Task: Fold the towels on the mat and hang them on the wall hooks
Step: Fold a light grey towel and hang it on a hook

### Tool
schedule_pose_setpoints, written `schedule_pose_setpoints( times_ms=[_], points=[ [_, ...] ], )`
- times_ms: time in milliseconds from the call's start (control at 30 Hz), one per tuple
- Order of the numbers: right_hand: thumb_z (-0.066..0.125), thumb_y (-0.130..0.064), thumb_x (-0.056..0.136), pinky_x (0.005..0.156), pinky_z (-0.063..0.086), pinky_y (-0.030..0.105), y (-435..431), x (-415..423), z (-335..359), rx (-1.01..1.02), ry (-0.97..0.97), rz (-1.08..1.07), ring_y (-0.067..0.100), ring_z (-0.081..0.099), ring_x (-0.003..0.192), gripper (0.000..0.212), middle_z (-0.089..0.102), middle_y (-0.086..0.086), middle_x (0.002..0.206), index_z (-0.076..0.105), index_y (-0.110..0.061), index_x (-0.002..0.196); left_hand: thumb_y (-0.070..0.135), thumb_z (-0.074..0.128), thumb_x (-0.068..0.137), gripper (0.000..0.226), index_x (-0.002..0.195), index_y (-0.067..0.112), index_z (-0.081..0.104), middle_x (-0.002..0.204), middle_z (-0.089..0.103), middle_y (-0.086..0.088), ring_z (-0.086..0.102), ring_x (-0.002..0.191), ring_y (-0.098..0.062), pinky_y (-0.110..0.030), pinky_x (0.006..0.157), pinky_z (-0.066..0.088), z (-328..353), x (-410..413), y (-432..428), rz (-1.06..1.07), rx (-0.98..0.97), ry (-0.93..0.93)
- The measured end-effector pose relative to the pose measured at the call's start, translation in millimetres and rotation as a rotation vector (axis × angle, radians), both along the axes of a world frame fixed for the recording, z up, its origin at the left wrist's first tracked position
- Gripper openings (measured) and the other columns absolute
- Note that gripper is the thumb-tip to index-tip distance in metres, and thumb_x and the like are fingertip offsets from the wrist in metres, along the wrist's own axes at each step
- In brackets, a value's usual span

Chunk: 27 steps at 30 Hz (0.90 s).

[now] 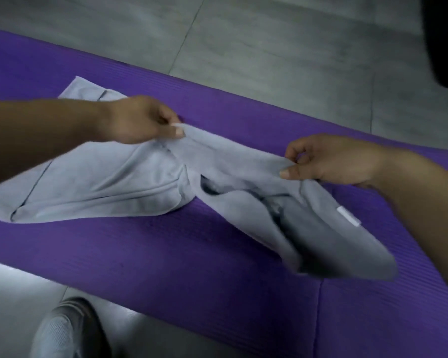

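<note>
A pale grey towel (pixel 238 161) is stretched above the purple mat (pixel 192 267). My left hand (pixel 137 120) pinches its upper edge between thumb and fingers. My right hand (pixel 329 160) pinches the same edge further right. The towel's lower part hangs in loose folds to the right, with a small white tag (pixel 348 215) showing. A second grey towel (pixel 93 182) with a dark stitched border lies flat on the mat under my left forearm.
Grey floor tiles (pixel 269 42) lie beyond the mat and at the lower left. My grey shoe (pixel 67 329) stands on the floor by the mat's near edge. A dark shape (pixel 445 34) fills the top right corner.
</note>
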State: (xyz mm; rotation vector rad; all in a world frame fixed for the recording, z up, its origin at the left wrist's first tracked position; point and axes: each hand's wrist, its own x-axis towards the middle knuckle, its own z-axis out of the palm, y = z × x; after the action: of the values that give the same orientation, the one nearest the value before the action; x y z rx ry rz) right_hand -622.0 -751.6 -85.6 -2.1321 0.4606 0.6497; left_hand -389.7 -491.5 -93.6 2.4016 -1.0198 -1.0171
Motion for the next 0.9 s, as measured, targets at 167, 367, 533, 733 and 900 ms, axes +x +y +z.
schedule_pose_setpoints(
  times_ms=[167,367,533,733,900],
  points=[
    [0.066,-0.025,0.092,0.066,0.05,0.027,5,-22,-21,0.319,-0.089,-0.214,0.012,0.063,0.069,0.011,0.071,0.008,0.078,0.07,-0.014,0.094,0.051,0.069,0.087,0.075,0.152,0.029,0.038,0.158,0.038,0.006,0.039,0.142,-0.014,-0.029,0.117,0.031,-18,-68,-52,-0.264,-0.048,-0.15],
    [0.072,-0.039,0.076,0.066,0.05,0.024,-21,-57,-11,0.32,-0.223,-0.318,0.009,0.063,0.072,0.028,0.071,0.003,0.079,0.071,-0.014,0.089,0.032,0.078,0.086,0.018,0.097,0.019,0.076,0.086,0.075,-0.008,0.062,0.07,-0.008,-0.028,0.071,0.052,-18,-127,-113,-0.203,-0.248,0.119],
    [0.069,-0.033,0.086,0.086,0.056,0.035,-75,-117,3,0.282,0.209,-0.162,0.026,0.072,0.097,0.037,0.075,0.014,0.103,0.072,-0.001,0.104,0.03,0.078,0.086,0.013,0.09,0.018,0.076,0.087,0.075,0.0,0.068,0.084,-0.014,-0.029,0.081,0.053,-10,-149,-154,-0.142,-0.32,0.009],
    [0.067,-0.023,0.085,0.075,0.061,0.028,-136,-169,-1,0.418,0.139,-0.513,0.02,0.07,0.09,0.027,0.072,0.011,0.102,0.071,-0.004,0.104,0.036,0.069,0.091,0.018,0.091,0.018,0.069,0.096,0.069,-0.004,0.062,0.097,-0.024,-0.027,0.079,0.042,-38,-172,-202,-0.044,-0.249,-0.253],
    [0.073,-0.031,0.085,0.05,0.048,0.021,-170,-181,-30,0.237,-0.062,-0.757,0.012,0.053,0.057,0.029,0.056,0.001,0.061,0.057,-0.016,0.066,0.025,0.055,0.096,0.014,0.102,0.022,0.067,0.124,0.046,-0.018,0.041,0.12,-0.036,-0.037,0.097,0.042,-69,-188,-228,0.142,-0.256,-0.443]
  ],
)
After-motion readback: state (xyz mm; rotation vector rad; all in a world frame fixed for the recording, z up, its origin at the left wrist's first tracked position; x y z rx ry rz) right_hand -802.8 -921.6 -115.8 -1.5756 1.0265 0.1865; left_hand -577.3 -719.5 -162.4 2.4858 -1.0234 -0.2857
